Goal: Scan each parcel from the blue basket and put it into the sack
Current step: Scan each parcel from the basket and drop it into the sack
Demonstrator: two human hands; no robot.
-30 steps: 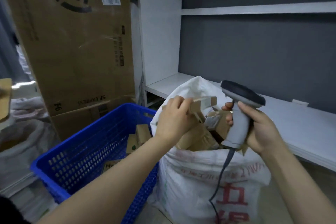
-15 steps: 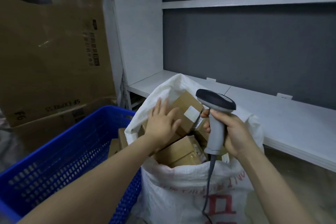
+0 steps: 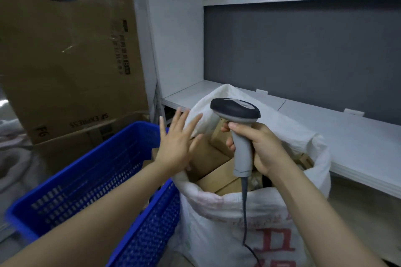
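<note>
One white sack (image 3: 227, 219) stands open in the lower middle of the frame, with red print on its front side. Inside its mouth lie brown parcels (image 3: 207, 157); I can count at least three of them, and more may be hidden below. One blue basket (image 3: 91, 182) with a wall full of holes stands in the lower left, touching the left side of the sack. Only a small brown corner shows in the basket beside the left wrist, so I cannot tell how many parcels it holds. The left hand (image 3: 175, 147) is in the middle of the frame, over the place where the basket and the sack meet. Its five fingers are straight and spread wide, and it holds nothing. The right hand (image 3: 263, 150) is just right of it, over the sack mouth, with the fingers and thumb curled round the handle of one grey scanner (image 3: 242, 155). The scanner stands upright with its dark head on top. One dark cable (image 3: 245, 208) hangs from the handle down the front of the sack. Two big cardboard boxes (image 3: 71, 54) are stacked in the upper left behind the basket. Two white shelf boards (image 3: 347, 141) run along the dark grey wall (image 3: 303, 50) on the right, one low behind the sack and one high.
</note>
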